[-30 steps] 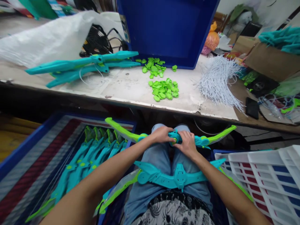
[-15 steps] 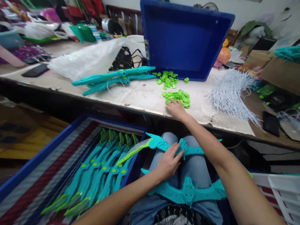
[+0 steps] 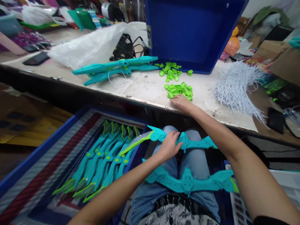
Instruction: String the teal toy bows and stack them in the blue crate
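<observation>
My left hand [image 3: 170,144] is closed over a teal plastic toy bow [image 3: 199,144] lying across my knees, beside its raised centre piece. A bow limb with lime trim extends to the left from it. My right hand [image 3: 182,102] reaches to the table's near edge, at the front of a small pile of lime-green plastic pieces [image 3: 180,90]. Its fingers are bent and close together; whether a piece is between them is hidden. A second teal bow [image 3: 187,182] lies across my lap, nearer my body. More green pieces [image 3: 170,71] lie farther back.
A blue crate [image 3: 194,34] stands on its side behind the pieces. White ties [image 3: 239,90] lie to the right, teal bows [image 3: 117,68] and a plastic bag [image 3: 86,47] to the left. At lower left, a blue-rimmed crate [image 3: 47,140] holds several finished-looking bows [image 3: 100,156].
The view has tipped slightly downward. My right hand has drawn from the green pile toward its near edge, fingers closer together. My left hand stays on the same bow.
</observation>
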